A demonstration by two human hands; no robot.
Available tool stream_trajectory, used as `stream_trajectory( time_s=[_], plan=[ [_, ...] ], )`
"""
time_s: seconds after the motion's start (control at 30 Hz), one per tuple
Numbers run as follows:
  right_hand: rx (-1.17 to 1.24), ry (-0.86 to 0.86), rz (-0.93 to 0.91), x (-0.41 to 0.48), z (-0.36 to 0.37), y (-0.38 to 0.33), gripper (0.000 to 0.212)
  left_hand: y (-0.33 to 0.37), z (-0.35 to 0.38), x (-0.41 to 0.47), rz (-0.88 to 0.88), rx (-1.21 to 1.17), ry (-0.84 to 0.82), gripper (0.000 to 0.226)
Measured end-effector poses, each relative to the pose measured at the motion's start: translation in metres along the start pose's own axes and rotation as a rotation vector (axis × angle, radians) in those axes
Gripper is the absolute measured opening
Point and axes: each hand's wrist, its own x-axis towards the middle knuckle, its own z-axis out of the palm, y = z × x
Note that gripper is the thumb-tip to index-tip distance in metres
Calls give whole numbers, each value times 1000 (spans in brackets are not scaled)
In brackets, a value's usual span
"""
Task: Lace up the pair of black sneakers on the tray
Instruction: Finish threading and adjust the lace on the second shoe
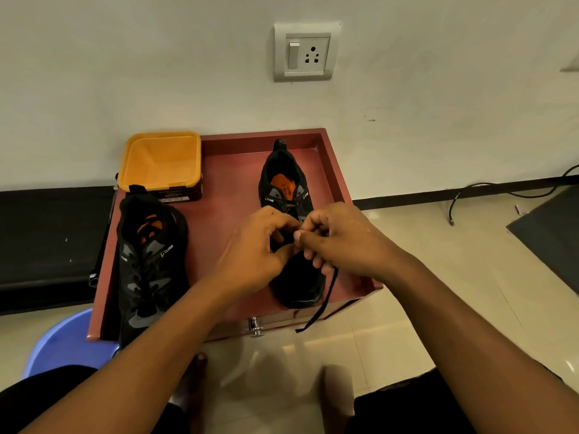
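Two black sneakers with orange insoles lie on a reddish-brown tray. The left sneaker sits at the tray's left side with black laces across its front. Over the middle of the right sneaker, toe toward me, both my hands work. My left hand has its fingers curled over the eyelet area, pinching the black lace. My right hand pinches the same lace beside it. One loose end of the lace hangs over the tray's front edge. The eyelets under my hands are hidden.
An orange square tub stands at the tray's back left corner on a dark box. The tray sits on a small cabinet with a metal knob. A blue plastic stool is at lower left, a black bench beyond it. My knees are below.
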Motion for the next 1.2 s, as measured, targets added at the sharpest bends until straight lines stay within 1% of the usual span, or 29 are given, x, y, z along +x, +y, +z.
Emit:
stream_trajectory(
  time_s=[0.07, 0.13, 0.23, 0.33, 0.37, 0.43, 0.47, 0.57, 0.63, 0.7, 0.77, 0.83, 0.9, 0.97, 1.03, 1.13, 1.2],
  plan=[
    [16, -17, 26, 1, -7, 2, 16, -4, 0, 4, -19, 17, 0, 18],
    [36, -53, 69, 0, -16, 7, 14, -10, -3, 6, -56, 62, -18, 15],
    [97, -97, 103, -3, -27, 15, 15, -14, -10, 4, -70, 70, -89, 24],
    [193, -154, 91, -2, -23, 14, 18, -9, -12, 4, 2, -102, -158, 34],
    [228, -162, 89, 0, -20, 12, 19, -7, -13, 5, 18, -165, -175, 31],
    [258, -176, 82, 1, -18, 12, 21, -5, -17, 8, 29, -213, -167, 13],
    [253, -183, 82, 1, -19, 13, 20, -6, -20, 9, 26, -197, -157, 6],
    [212, -209, 122, -1, -28, 21, 13, -18, -31, 9, -22, -24, -178, 13],
    [180, -240, 157, -1, -34, 27, 11, -26, -34, 6, -77, 74, -209, 14],
    [172, -266, 169, 0, -33, 26, 12, -25, -33, 4, -77, 54, -206, 14],
    [219, -284, 149, 3, -27, 22, 14, -16, -29, 5, -5, -23, -206, 18],
    [293, -286, 135, 5, -21, 18, 18, -4, -26, 7, 31, -84, -220, 14],
    [306, -279, 135, 7, -21, 18, 17, -2, -29, 9, -20, -98, -215, 7],
    [257, -294, 146, 6, -28, 23, 13, -12, -40, 10, -83, -26, -240, 12],
    [218, -323, 170, 5, -35, 29, 13, -21, -51, 9, -123, 37, -303, 14],
    [239, -349, 170, 5, -32, 29, 14, -16, -44, 6, -132, -80, -358, 7],
    [294, -354, 138, 8, -22, 22, 15, -6, -33, 5, -78, -154, -376, 12]
  ],
)
